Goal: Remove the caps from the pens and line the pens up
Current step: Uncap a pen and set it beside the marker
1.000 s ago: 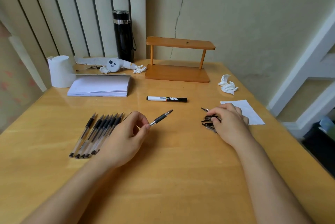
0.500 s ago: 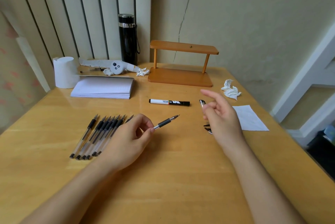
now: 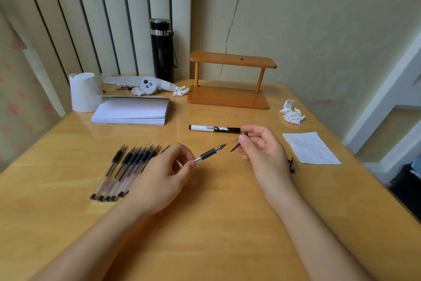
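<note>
My left hand [image 3: 164, 173] holds an uncapped clear pen [image 3: 210, 152] with a black grip, its tip pointing up and right. My right hand [image 3: 262, 148] pinches a small dark pen cap [image 3: 237, 144] between thumb and forefinger, a short gap from the pen tip. A row of several uncapped pens [image 3: 127, 170] lies side by side on the wooden table [image 3: 216, 223], left of my left hand and partly hidden by it. Loose caps [image 3: 292, 165] peek out behind my right wrist. A black-and-white marker [image 3: 215, 128] lies capped beyond both hands.
At the back stand a wooden shelf [image 3: 230, 80], a black flask [image 3: 162, 49], a paper roll [image 3: 83, 91], a notepad [image 3: 132, 111] and a white controller [image 3: 148, 86]. Crumpled tissue [image 3: 292, 115] and a flat paper sheet [image 3: 311, 148] lie on the right.
My right hand lifted off the pile of caps with one cap and brought it left toward the pen tip. My left hand has kept the pen nearly still.
</note>
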